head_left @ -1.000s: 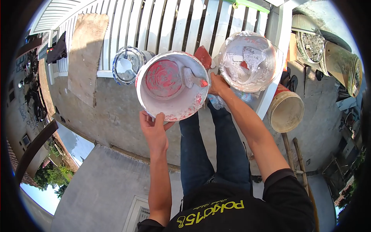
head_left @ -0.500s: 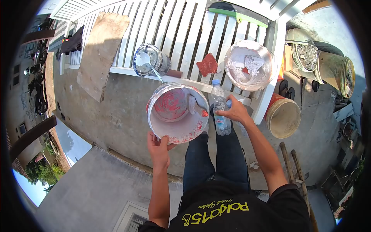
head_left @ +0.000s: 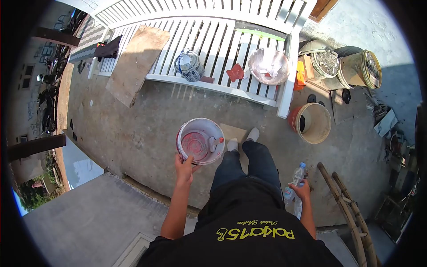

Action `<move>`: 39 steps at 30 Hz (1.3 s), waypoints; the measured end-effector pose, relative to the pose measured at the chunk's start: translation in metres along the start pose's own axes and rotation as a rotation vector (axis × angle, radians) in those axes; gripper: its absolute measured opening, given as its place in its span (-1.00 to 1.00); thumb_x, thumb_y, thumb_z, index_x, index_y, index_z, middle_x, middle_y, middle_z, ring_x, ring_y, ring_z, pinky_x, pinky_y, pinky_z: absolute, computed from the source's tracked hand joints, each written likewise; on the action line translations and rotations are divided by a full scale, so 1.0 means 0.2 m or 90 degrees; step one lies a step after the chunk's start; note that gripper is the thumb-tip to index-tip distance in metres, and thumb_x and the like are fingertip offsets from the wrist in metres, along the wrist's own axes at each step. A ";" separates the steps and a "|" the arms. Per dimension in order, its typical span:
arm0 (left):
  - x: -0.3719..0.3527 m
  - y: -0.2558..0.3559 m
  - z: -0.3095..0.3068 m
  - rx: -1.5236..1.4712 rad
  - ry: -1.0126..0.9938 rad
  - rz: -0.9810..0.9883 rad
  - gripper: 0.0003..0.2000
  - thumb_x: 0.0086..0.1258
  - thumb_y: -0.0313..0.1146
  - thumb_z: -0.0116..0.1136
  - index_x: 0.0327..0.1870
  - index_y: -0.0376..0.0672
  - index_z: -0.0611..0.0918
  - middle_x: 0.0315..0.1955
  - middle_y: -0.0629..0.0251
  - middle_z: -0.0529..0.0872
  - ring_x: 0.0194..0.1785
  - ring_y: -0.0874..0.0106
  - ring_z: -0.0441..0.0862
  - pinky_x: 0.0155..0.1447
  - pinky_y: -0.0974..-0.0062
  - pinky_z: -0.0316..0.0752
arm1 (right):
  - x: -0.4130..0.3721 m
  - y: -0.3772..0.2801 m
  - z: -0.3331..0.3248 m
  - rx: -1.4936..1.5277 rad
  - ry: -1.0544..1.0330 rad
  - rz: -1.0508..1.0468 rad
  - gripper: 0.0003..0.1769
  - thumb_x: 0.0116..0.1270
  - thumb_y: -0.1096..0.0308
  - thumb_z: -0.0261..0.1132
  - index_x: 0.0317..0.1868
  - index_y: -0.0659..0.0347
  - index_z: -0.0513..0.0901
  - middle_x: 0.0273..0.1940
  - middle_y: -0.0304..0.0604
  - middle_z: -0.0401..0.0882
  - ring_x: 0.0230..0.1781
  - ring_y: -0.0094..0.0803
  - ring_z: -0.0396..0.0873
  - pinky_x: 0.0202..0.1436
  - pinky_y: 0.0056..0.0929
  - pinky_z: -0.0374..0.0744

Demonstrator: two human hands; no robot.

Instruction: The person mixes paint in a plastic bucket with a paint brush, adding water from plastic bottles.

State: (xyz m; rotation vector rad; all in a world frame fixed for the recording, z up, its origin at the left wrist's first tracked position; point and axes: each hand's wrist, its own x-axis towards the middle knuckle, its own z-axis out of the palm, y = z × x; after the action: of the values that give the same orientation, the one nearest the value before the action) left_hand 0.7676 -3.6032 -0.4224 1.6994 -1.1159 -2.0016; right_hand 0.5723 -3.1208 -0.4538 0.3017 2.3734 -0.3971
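Observation:
My left hand [head_left: 185,168] grips the near rim of a white bucket [head_left: 181,132] with red stains inside. A putty-smeared tool [head_left: 212,143] with a red tip leans inside the bucket. Off to the right, my right hand [head_left: 301,190] is wrapped round a clear plastic bottle [head_left: 296,176] with a blue cap. A second clear bottle shape [head_left: 298,207] shows just below that hand, partly hidden by it.
A white slatted bench [head_left: 213,88] holds a paint can [head_left: 190,66], a red scrap [head_left: 235,72], a basin [head_left: 268,66] and a board [head_left: 138,62]. Right of it stand an empty bucket [head_left: 319,123] and rubble buckets [head_left: 326,62]. A wooden ladder [head_left: 351,209] lies at the lower right.
My right hand has moved down and right with the bottle, away from the bucket. The bench now appears farther off, and my socked feet are visible. My left hand still holds the bucket.

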 end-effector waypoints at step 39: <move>-1.48 -1.22 2.99 0.336 -0.467 0.026 -0.80 0.45 -0.43 0.09 -0.04 -0.15 0.34 -0.16 0.18 0.54 -0.17 0.30 0.64 -0.10 0.18 0.76 | -0.48 2.49 -0.01 0.597 0.067 0.548 0.08 -0.20 -0.19 0.62 0.23 0.40 0.46 0.16 0.16 0.54 0.20 -0.05 0.53 0.22 -0.20 0.51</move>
State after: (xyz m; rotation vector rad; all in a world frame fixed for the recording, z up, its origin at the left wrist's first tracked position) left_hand 0.3529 -3.0287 -0.3830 1.0866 -2.0388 -2.5376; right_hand 0.8006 -2.6683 -0.4862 1.6980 1.7431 -1.0293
